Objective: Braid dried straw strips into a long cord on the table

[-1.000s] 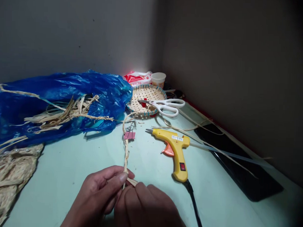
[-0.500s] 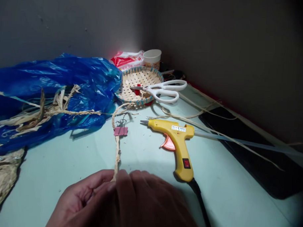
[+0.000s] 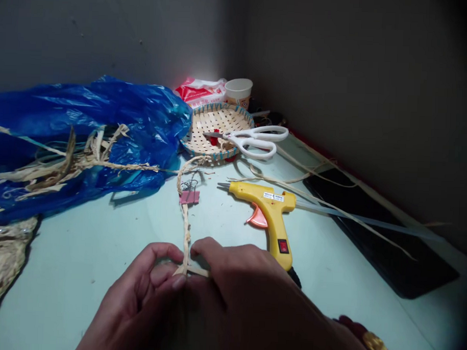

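A thin braided straw cord [image 3: 186, 229] runs toward me over the pale green table, with a pink binder clip [image 3: 189, 197] fixed on it farther up. My left hand [image 3: 145, 279] pinches the cord's near end between thumb and fingers. From the right, my right hand [image 3: 233, 277] grips a flat strand [image 3: 199, 271] that branches sideways off the cord; its fingertips are partly hidden. Strands below the pinch are covered by both hands. Just beyond my right hand lies a yellow hot glue gun [image 3: 276, 209], its nozzle pointing left.
White-handled scissors [image 3: 257, 140] rest on a woven basket [image 3: 197, 117] at the back, by a paper cup [image 3: 238, 91]. A blue plastic bag [image 3: 144, 110] with dry husk strips [image 3: 65, 169] fills the left. At right, loose strands cross a black flat object [image 3: 399, 262].
My right hand has shifted right, drawing a strand out sideways and uncovering the cord's near end. My left hand keeps its pinch. The view has shifted slightly.
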Tool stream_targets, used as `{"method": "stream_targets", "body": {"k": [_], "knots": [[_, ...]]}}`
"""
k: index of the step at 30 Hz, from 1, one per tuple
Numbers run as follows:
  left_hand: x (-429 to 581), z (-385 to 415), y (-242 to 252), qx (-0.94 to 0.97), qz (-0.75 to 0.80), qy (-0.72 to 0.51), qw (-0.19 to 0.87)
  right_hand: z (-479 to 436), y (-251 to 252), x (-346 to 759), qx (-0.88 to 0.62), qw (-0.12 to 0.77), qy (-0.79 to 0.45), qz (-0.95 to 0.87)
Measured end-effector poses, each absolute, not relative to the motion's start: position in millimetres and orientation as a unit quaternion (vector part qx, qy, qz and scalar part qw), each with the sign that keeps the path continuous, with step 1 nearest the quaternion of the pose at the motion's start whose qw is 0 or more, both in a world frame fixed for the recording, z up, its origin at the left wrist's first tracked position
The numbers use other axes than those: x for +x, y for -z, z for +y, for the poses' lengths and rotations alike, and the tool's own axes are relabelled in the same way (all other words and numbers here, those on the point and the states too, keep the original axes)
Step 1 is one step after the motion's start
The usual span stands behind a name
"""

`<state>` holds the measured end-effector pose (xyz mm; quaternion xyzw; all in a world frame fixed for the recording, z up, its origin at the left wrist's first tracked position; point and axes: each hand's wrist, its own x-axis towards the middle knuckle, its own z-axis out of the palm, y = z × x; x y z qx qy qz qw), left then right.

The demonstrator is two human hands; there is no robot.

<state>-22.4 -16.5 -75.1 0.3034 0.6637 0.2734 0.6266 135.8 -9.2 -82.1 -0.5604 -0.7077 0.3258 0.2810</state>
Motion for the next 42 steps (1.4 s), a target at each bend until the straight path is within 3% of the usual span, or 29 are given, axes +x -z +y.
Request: {"method": "stream_targets", "body": {"k": [2, 8, 21, 26, 31, 34, 36, 39, 42], "knots": [[-22, -17, 77, 0.336, 0.669, -0.269, 0.606, -5, 84, 138, -0.563, 0.258, -0.323, -0.716], [-17, -21, 82, 0.417, 0.646, -0.302, 0.564, 7, 76, 135, -0.531, 0.219, -0.467, -0.672], [-34, -30, 67, 0.646, 0.623, -0.247, 0.366, -5, 74, 126, -0.530, 0.286, -0.424, -0.677], [-20, -51, 83, 0.718, 0.571, -0.291, 0.271, -2, 78, 127, -0.464, 0.341, -0.594, -0.562], [-18, -58, 90, 0.803, 0.520, -0.222, 0.189, 0, 75, 130, -0.404, 0.348, -0.704, -0.469], [-27, -46, 71, 0.754, 0.574, -0.220, 0.231, -1, 75, 131, -0.410, 0.355, -0.695, -0.472], [-33, -34, 61, 0.680, 0.610, -0.295, 0.280, -2, 75, 130, -0.413, 0.357, -0.685, -0.482], [-34, -18, 63, 0.542, 0.563, -0.300, 0.547, -2, 77, 129, -0.413, 0.355, -0.679, -0.493], [-30, -11, 75, 0.473, 0.503, -0.302, 0.658, -3, 78, 129, -0.422, 0.346, -0.671, -0.502]]}}
